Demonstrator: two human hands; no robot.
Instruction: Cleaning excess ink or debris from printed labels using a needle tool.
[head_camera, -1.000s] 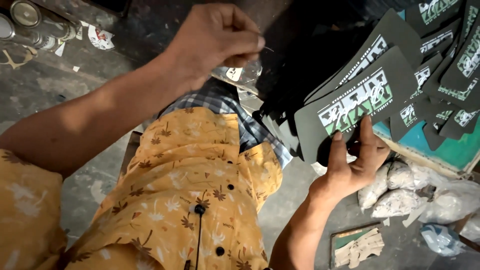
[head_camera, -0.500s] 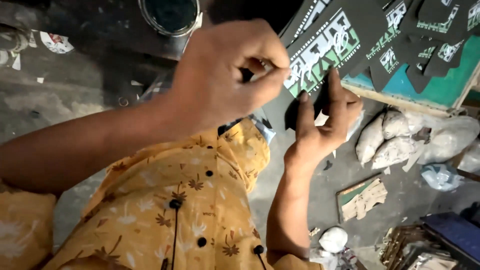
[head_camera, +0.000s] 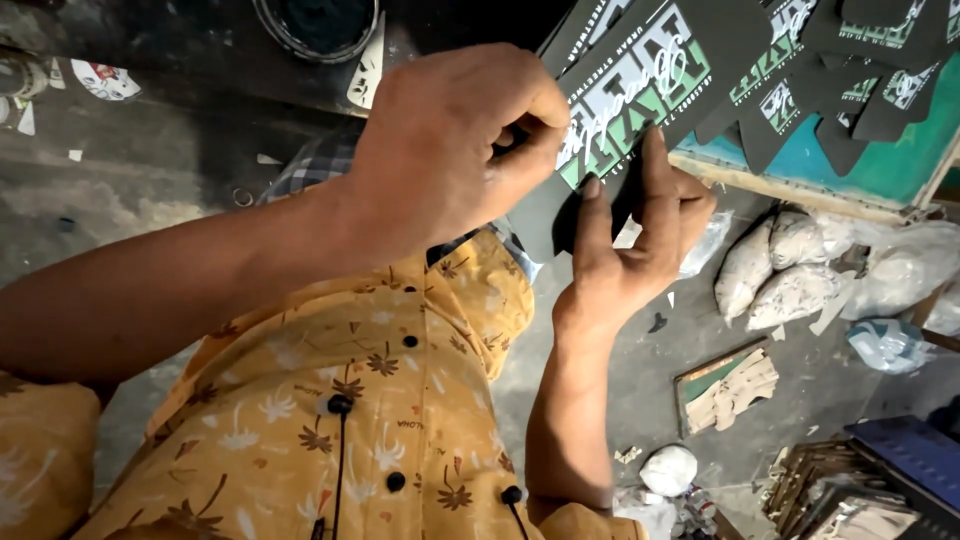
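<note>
My left hand (head_camera: 450, 140) pinches the near edge of a dark shaped piece (head_camera: 665, 65) printed in green and white. The thumb and forefinger are closed on the piece's lower left corner. My right hand (head_camera: 630, 250) holds the same piece from below, two fingers pressed flat against its printed face and the thumb behind it. Several more dark printed pieces (head_camera: 860, 80) lie spread on a teal board (head_camera: 850, 170) just beyond. My yellow patterned shirt fills the lower left.
A round tin (head_camera: 315, 25) sits at the top on a dark ledge. White stuffed bags (head_camera: 790, 280) lie on the grey floor under the board. A small framed board with pale cut shapes (head_camera: 730, 390), a blue crate (head_camera: 910, 460) and scraps are at lower right.
My left hand has come down from the upper left and closed on the printed piece that my right hand was holding alone. The view has shifted right and downward.
</note>
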